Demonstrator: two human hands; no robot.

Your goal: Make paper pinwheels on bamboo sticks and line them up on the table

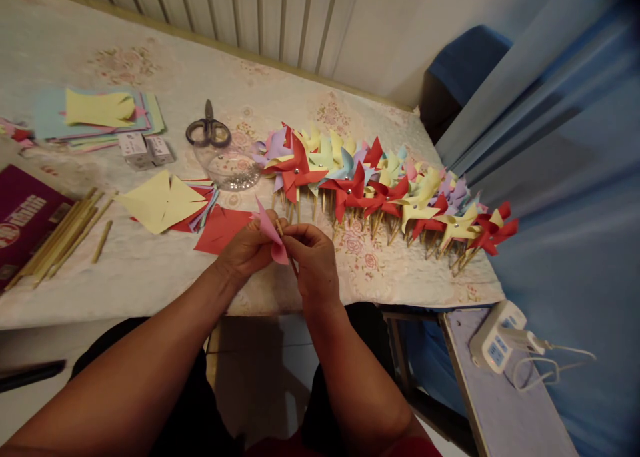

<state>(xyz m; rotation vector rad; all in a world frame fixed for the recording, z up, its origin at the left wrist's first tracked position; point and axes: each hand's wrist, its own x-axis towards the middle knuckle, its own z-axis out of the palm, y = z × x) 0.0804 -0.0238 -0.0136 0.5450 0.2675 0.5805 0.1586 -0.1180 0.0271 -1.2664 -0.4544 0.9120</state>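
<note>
Hands: left hand [249, 247] and right hand [314, 257] both pinch one pink pinwheel [270, 233]. Two small boxes [145, 149] and one pair of scissors [209, 131] noted. Clear dish [231, 168] contents indistinct.

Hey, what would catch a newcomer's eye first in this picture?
A long row of paper pinwheels, red, yellow, lilac and blue, runs across the table toward its right end. In front of it, the left hand and right hand pinch a pink paper with a thin stick.
</note>
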